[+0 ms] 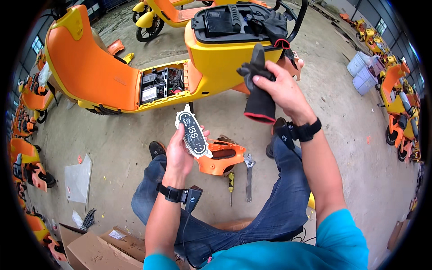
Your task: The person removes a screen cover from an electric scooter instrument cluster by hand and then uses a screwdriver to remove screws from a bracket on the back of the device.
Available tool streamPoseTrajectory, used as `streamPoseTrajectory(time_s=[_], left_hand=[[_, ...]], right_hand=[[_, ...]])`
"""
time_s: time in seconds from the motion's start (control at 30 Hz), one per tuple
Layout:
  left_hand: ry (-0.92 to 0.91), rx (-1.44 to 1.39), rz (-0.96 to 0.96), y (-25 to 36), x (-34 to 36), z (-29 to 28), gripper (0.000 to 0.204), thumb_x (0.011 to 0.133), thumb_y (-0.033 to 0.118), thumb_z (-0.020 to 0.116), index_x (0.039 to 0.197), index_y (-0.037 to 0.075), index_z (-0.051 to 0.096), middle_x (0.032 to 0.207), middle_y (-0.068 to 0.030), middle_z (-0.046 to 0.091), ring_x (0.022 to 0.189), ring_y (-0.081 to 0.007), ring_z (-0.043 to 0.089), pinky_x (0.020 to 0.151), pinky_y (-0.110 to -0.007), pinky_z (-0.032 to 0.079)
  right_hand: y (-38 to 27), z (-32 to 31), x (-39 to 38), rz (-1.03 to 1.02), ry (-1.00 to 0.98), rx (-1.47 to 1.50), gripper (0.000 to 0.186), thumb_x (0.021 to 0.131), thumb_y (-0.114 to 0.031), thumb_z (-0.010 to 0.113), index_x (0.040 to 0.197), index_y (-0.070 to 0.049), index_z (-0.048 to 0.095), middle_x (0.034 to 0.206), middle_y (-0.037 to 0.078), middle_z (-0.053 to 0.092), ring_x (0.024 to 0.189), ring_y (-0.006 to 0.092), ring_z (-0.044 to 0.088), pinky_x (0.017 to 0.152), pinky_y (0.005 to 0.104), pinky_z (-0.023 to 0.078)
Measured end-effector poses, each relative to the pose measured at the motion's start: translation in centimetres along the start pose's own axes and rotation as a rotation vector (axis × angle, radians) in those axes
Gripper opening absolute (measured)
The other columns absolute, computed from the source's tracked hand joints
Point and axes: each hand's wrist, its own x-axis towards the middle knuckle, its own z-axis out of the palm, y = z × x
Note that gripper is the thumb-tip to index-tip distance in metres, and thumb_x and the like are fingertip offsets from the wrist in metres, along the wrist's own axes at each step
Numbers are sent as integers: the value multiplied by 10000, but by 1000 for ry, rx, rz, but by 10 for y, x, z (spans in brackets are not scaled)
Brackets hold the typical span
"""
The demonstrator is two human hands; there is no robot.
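Note:
My left hand (180, 155) is closed on a white-rimmed display panel (192, 132) with a dark face, held over an orange plastic cover (211, 165) on the floor. My right hand (283, 90) grips a black glove (260, 101) with red cuff trim, raised beside a yellow and orange scooter (207, 63). Another black glove (274, 29) lies on the scooter's top black compartment. Below that, the footboard has an open bay (159, 85) with wiring and electronic boxes. A yellow-handled screwdriver (231, 182) and an adjustable wrench (249, 180) lie between my legs.
More yellow-orange scooters (396, 108) line both sides and the back. Pale plastic bins (362, 76) stand at the right. Cardboard boxes (105, 249) sit at lower left, near a grey sheet (76, 177) and coiled cables on the concrete floor. My bent legs frame the tools.

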Motion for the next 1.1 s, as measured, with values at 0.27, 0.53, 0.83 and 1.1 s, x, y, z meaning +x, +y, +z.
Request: streamPoseTrajectory(time_s=[0.27, 0.53, 0.83, 1.1], left_hand=[[-57, 113, 14, 2, -4, 9, 356, 1052, 285, 412, 1280, 29, 512, 1137, -144, 651, 1030, -245, 657, 903, -370, 535], [-92, 65, 20, -1, 2, 9, 394, 1062, 310, 371, 1293, 25, 514, 1164, -143, 650, 1019, -222, 652, 908, -391, 532], [-201, -73, -61, -9, -16, 30, 476, 1072, 365, 309, 1329, -1, 472, 1154, -140, 625, 1071, -259, 652, 896, -379, 571], [-140, 122, -127, -26, -14, 33, 505, 1078, 380, 251, 1350, 14, 467, 1256, -103, 589, 1133, -202, 611, 970, -376, 519]], right_hand=[[-69, -98, 169, -379, 458, -1110, 631, 826, -337, 729, 1297, 25, 517, 1155, 253, 642, 1070, 335, 641, 927, 372, 499], [-25, -109, 162, -797, 734, -1421, 346, 924, -249, 601, 1228, -87, 624, 1035, 244, 686, 1008, 386, 654, 877, 438, 521], [59, 94, -47, -33, -265, 126, 800, 887, -359, 729, 1463, 10, 315, 1311, 208, 537, 1059, 224, 613, 884, 330, 531], [92, 101, -51, -22, -213, 329, 865, 817, -121, 774, 1499, -13, 253, 1133, 98, 596, 973, 151, 581, 883, 303, 495]])
